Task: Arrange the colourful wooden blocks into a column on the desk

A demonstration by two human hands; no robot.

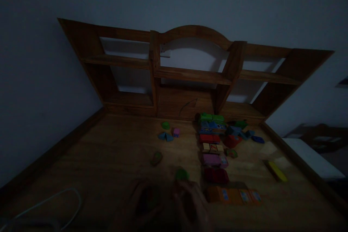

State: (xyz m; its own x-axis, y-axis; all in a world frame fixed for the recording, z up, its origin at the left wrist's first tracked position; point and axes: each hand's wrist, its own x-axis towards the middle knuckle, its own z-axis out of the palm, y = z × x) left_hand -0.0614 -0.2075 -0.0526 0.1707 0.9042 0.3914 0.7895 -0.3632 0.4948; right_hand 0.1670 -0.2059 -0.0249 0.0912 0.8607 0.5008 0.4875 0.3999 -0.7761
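Note:
The picture is very dark. My left hand is curled at the bottom middle of the tabletop, around a dark shape too dim to name. Beside it, to the right, my right hand has its fingers drawn together at a green toy block, which shows just past the fingertips. Beyond the hands lie a dull greenish block, two blue triangular blocks, a pink lettered cube and a small green block.
To the right, blocks stand in rows by colour: green, red, pink, dark red and orange. A yellow block lies farther right. A wooden shelf rises behind. A pale cord curves at lower left.

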